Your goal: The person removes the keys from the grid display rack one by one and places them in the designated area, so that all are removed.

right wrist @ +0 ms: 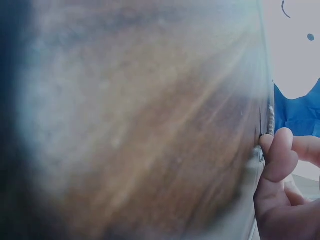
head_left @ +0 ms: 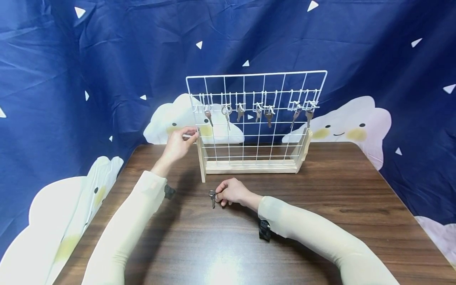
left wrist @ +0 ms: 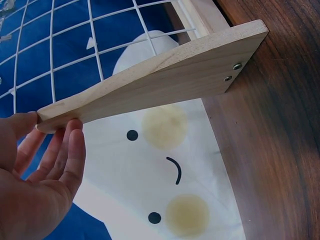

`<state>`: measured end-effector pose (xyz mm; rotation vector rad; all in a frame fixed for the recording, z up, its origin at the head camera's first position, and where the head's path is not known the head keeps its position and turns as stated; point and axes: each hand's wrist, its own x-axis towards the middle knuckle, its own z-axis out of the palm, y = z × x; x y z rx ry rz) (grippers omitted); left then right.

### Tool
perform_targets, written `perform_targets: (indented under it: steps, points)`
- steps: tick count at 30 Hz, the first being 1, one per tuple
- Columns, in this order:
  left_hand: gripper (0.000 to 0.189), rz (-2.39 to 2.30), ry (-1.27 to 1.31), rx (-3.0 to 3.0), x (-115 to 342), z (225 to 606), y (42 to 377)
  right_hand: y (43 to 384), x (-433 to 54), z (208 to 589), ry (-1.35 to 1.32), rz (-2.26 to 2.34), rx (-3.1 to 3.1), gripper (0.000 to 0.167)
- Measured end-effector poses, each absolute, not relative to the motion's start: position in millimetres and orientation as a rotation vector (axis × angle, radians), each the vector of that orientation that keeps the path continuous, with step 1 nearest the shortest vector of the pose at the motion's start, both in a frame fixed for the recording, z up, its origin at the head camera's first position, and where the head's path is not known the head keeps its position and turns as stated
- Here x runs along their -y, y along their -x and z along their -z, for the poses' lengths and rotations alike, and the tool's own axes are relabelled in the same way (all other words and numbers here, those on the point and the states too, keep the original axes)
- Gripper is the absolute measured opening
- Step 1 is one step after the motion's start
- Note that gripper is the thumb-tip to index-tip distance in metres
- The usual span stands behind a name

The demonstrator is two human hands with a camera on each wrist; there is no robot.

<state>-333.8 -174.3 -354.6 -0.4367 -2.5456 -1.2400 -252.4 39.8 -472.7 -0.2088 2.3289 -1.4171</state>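
Observation:
My left hand [head_left: 177,145] holds the top of the rack's left wooden upright [left wrist: 165,80], thumb on one side and fingers on the other. The rack carries a white wire grid [head_left: 256,136] between two wooden uprights. Just in front of it, low at the tabletop, my right hand [head_left: 233,192] pinches a small metal key [head_left: 213,201] with a ring at its far end. In the right wrist view the thumb and fingers of the right hand [right wrist: 282,175] meet at the picture's right side; the key is mostly hidden there.
Several keys, among them a ringed key [head_left: 226,113] and a brownish key [head_left: 268,115], hang from white hooks along the grid. The rack's wooden base bar [head_left: 251,169] stands on a dark wood table [head_left: 338,186]. Behind hangs a blue cloth [head_left: 117,51] with clouds.

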Motion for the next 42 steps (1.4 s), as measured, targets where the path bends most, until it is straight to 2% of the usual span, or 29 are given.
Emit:
perform_targets:
  steps: [15,34,42]
  points:
    - [0.03,1.235,0.433,2.548,175,354,334,254,-44,471,0.249,1.452,-2.301,0.018]
    - [0.03,1.238,0.418,2.55,174,355,333,256,-50,455,0.311,1.468,-2.287,0.009]
    - [0.031,1.228,0.413,2.553,174,356,334,258,-54,442,0.353,1.484,-2.262,0.022]
